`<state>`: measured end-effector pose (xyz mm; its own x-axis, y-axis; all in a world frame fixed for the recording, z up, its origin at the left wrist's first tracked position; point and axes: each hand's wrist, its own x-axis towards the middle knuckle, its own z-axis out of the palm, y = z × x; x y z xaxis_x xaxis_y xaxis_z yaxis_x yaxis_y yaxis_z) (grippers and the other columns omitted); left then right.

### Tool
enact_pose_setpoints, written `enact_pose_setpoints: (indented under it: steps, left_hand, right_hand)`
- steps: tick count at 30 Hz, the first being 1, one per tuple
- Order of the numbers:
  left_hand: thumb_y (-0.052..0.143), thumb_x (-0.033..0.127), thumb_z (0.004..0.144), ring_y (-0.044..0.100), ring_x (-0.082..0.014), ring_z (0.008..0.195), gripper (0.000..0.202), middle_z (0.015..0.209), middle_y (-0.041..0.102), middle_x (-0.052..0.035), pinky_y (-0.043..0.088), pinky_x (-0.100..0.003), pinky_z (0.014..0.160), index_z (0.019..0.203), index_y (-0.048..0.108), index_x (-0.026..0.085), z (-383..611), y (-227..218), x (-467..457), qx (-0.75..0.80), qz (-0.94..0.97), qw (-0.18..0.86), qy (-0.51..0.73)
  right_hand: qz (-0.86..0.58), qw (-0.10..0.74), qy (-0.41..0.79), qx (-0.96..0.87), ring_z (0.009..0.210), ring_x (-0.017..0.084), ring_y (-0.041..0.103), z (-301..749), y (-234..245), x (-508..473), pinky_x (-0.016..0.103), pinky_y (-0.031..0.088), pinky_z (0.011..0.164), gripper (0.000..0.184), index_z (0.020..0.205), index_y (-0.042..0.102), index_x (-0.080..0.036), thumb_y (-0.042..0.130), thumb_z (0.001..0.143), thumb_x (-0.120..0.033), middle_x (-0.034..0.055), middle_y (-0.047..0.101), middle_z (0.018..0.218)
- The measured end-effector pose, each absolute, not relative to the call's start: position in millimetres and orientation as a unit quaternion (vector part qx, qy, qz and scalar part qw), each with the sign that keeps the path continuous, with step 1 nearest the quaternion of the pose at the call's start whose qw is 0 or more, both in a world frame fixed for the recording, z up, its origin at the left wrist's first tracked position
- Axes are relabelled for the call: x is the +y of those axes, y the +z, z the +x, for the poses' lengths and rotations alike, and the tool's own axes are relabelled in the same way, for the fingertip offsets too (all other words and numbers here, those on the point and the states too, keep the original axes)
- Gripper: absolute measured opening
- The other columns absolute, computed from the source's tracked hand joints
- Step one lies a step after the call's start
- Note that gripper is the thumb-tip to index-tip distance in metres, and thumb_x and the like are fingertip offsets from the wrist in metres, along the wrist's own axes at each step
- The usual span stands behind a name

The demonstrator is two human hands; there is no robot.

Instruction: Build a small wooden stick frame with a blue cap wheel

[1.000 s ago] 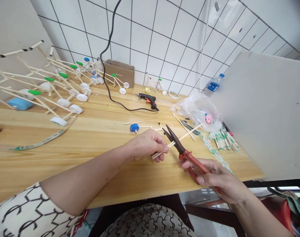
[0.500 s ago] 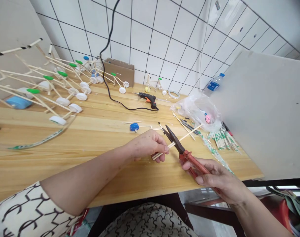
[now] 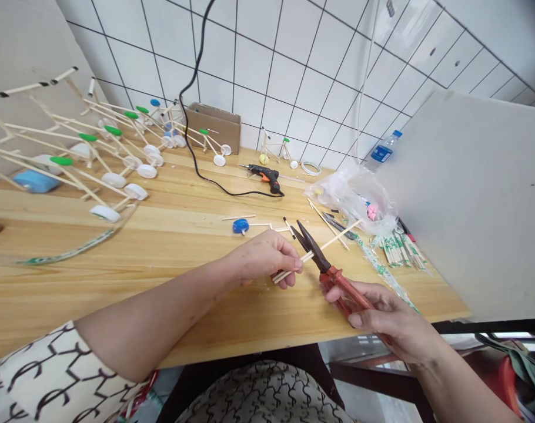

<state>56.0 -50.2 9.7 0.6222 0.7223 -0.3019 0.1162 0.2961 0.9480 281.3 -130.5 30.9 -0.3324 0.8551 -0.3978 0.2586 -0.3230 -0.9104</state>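
Note:
Thin wooden sticks point(image 3: 283, 276) are pinched between the thumb and fingers of my left hand point(image 3: 270, 257). One longer stick point(image 3: 340, 234) runs up to the right, passing between the jaws of red-handled pliers point(image 3: 323, 258). My right hand point(image 3: 382, 314) is wrapped round the pliers' handles, and the jaws stand slightly apart around the stick. Just beyond my left hand, a blue bottle cap point(image 3: 240, 226) lies joined to short sticks on the wooden table point(image 3: 197, 305). A small black-tipped stick point(image 3: 289, 227) lies near the plier tips.
Several stick-and-cap models point(image 3: 113, 176) fill the left side. A glue gun point(image 3: 264, 177) with a black cord lies centrally before a cardboard box point(image 3: 217, 129). To the right are a plastic bag point(image 3: 349, 191), scissors point(image 3: 338, 226), wrapped chopsticks point(image 3: 400, 249) and a water bottle point(image 3: 385, 147).
Hardly anything differs. The camera view has shifted very slightly; both hands keep the same hold on the sticks and the pliers.

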Motion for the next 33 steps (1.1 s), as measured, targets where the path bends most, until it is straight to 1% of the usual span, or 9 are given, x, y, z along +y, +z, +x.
enact_pose_setpoints:
  steps: [4, 9, 14, 17, 23, 25, 28, 31, 33]
  left_hand:
    - [0.062, 0.021, 0.066, 0.051, -0.0086, 0.042, 0.014, 0.047, 0.061, -0.0014, 0.041, -0.021, 0.045, 0.056, 0.062, 0.012, 56.0, 10.1, -50.7, 0.381, 0.549, 0.713, 0.213]
    - [0.062, 0.022, 0.066, 0.050, -0.0083, 0.041, 0.016, 0.047, 0.062, -0.0019, 0.040, -0.021, 0.045, 0.054, 0.061, 0.012, 56.1, 10.0, -51.4, 0.381, 0.558, 0.705, 0.214]
    - [0.062, 0.023, 0.065, 0.051, -0.0095, 0.043, 0.015, 0.047, 0.061, -0.0019, 0.042, -0.022, 0.047, 0.054, 0.062, 0.012, 56.4, 8.9, -51.3, 0.387, 0.561, 0.700, 0.216]
    - [0.062, 0.024, 0.065, 0.051, -0.0096, 0.043, 0.015, 0.048, 0.061, -0.0021, 0.042, -0.022, 0.047, 0.056, 0.062, 0.012, 56.2, 7.4, -50.6, 0.390, 0.566, 0.695, 0.213]
    - [0.062, 0.025, 0.063, 0.051, -0.0093, 0.043, 0.014, 0.048, 0.061, -0.0021, 0.042, -0.022, 0.047, 0.057, 0.062, 0.012, 56.9, 4.8, -50.2, 0.392, 0.564, 0.693, 0.219]
    - [0.063, 0.025, 0.063, 0.051, -0.0092, 0.043, 0.014, 0.048, 0.061, -0.0017, 0.042, -0.022, 0.047, 0.056, 0.061, 0.012, 57.4, 4.8, -50.2, 0.394, 0.561, 0.694, 0.220]
    - [0.062, 0.024, 0.064, 0.050, -0.0089, 0.042, 0.014, 0.046, 0.060, -0.0013, 0.042, -0.022, 0.046, 0.055, 0.060, 0.012, 58.3, 5.1, -49.9, 0.394, 0.554, 0.699, 0.219]
    - [0.061, 0.021, 0.064, 0.050, -0.0089, 0.041, 0.015, 0.045, 0.059, -0.0009, 0.042, -0.022, 0.045, 0.053, 0.059, 0.012, 59.5, 4.7, -49.7, 0.402, 0.547, 0.701, 0.220]
    - [0.061, 0.020, 0.065, 0.050, -0.0092, 0.041, 0.014, 0.044, 0.058, -0.0005, 0.042, -0.022, 0.046, 0.053, 0.059, 0.012, 60.6, 3.7, -49.7, 0.408, 0.543, 0.701, 0.218]
  right_hand:
    - [-0.526, 0.238, 0.619, -0.532, 0.125, 0.032, 0.037, 281.1, 29.9, -129.8, 0.047, 0.023, 0.103, 0.026, 0.092, 0.070, -0.024, 0.067, 0.066, -0.023, 0.0038, 0.049, 0.134]
    - [-0.522, 0.239, 0.620, -0.535, 0.127, 0.032, 0.035, 281.6, 29.1, -129.8, 0.046, 0.019, 0.104, 0.027, 0.093, 0.069, -0.023, 0.068, 0.066, -0.025, 0.0048, 0.053, 0.130]
    - [-0.521, 0.237, 0.616, -0.541, 0.128, 0.032, 0.034, 282.1, 27.8, -129.6, 0.047, 0.020, 0.104, 0.027, 0.094, 0.069, -0.022, 0.067, 0.067, -0.025, 0.0059, 0.052, 0.131]
    - [-0.519, 0.234, 0.610, -0.552, 0.128, 0.030, 0.035, 282.2, 25.2, -128.9, 0.047, 0.022, 0.104, 0.025, 0.093, 0.068, -0.024, 0.066, 0.068, -0.025, 0.0044, 0.050, 0.133]
    - [-0.517, 0.237, 0.591, -0.572, 0.122, 0.029, 0.041, 281.0, 22.7, -127.3, 0.047, 0.027, 0.102, 0.019, 0.088, 0.067, -0.024, 0.067, 0.069, -0.028, 0.0046, 0.059, 0.119]
    - [-0.513, 0.245, 0.591, -0.573, 0.117, 0.027, 0.046, 280.0, 23.2, -126.6, 0.046, 0.030, 0.100, 0.023, 0.092, 0.066, -0.024, 0.067, 0.069, -0.027, 0.0049, 0.059, 0.116]
    - [-0.499, 0.262, 0.598, -0.570, 0.107, 0.025, 0.051, 278.8, 23.8, -124.9, 0.043, 0.035, 0.097, 0.037, 0.104, 0.060, -0.023, 0.068, 0.068, -0.027, 0.0065, 0.060, 0.111]
    - [-0.502, 0.265, 0.609, -0.554, 0.104, 0.024, 0.052, 278.4, 23.9, -123.2, 0.041, 0.038, 0.093, 0.051, 0.115, 0.052, -0.023, 0.069, 0.068, -0.028, 0.0078, 0.059, 0.108]
    - [-0.510, 0.253, 0.614, -0.547, 0.102, 0.023, 0.053, 278.3, 24.5, -122.2, 0.038, 0.040, 0.090, 0.054, 0.118, 0.051, -0.022, 0.070, 0.068, -0.030, 0.0078, 0.059, 0.107]
